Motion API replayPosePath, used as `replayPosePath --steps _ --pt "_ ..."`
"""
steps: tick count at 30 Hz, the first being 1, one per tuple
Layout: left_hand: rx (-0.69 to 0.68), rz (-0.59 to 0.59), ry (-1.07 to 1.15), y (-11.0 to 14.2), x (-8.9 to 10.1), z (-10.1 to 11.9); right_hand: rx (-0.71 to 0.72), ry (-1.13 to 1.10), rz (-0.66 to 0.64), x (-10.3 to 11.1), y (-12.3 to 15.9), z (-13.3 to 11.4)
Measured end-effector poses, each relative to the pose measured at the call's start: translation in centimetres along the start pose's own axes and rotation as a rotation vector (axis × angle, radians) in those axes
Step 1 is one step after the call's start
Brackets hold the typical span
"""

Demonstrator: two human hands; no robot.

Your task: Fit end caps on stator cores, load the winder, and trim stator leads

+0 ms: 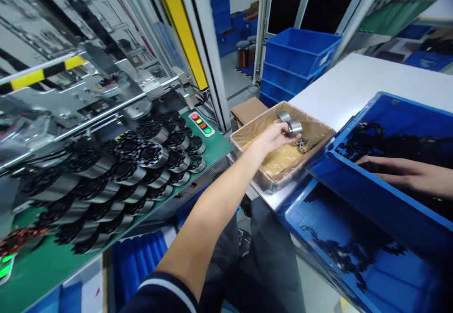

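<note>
My left hand (274, 136) reaches over the lined cardboard box (271, 181), fingers closed round a silvery metal ring (294, 128), a stator core by its look. A second silvery ring (284, 116) is right beside it, against the fingers; whether it is also gripped I cannot tell. Thin ring-shaped pieces (305, 147) lie lower in the box. On the right, my right hand (399, 169) dips into the upper blue bin (392, 195) among black plastic parts (368, 133). Its visible fingers are stretched out and slightly apart; the fingertips are partly in shadow.
Stacked stator cores with black end pieces (127, 166) stand on the green bench (219, 150) at left, near a button panel (201, 124). A lower blue bin (399, 275) holds more black parts. Blue crates (300, 51) are stacked behind, beside a white table (357, 77).
</note>
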State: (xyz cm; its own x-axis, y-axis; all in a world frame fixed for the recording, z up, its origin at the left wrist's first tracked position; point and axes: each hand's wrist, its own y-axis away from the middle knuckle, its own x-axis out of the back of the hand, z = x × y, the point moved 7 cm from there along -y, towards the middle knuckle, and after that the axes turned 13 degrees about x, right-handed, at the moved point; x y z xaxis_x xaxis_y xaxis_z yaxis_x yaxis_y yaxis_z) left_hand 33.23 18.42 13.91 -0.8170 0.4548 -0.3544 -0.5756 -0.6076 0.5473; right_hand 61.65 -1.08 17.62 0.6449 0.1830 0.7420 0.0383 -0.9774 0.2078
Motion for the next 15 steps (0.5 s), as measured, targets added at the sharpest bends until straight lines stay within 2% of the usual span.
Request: replayPosePath --steps 3,6,10,15 --pt "-0.006 -0.167 0.098 6.1 -0.1 -1.6 0.009 -0.165 -0.029 0.1 0.3 0.3" --pt "-0.052 -0.233 0.151 11.6 1.1 -4.2 0.07 -0.083 -0.007 0.9 0.2 -1.0" --pt "-0.118 -0.234 0.174 18.3 4.1 -8.3 0.098 0.136 0.0 1.6 0.0 -3.3" --pt "-0.135 -0.214 0.219 26.8 9.1 -13.4 0.084 0.406 0.137 2.8 1.4 -5.1"
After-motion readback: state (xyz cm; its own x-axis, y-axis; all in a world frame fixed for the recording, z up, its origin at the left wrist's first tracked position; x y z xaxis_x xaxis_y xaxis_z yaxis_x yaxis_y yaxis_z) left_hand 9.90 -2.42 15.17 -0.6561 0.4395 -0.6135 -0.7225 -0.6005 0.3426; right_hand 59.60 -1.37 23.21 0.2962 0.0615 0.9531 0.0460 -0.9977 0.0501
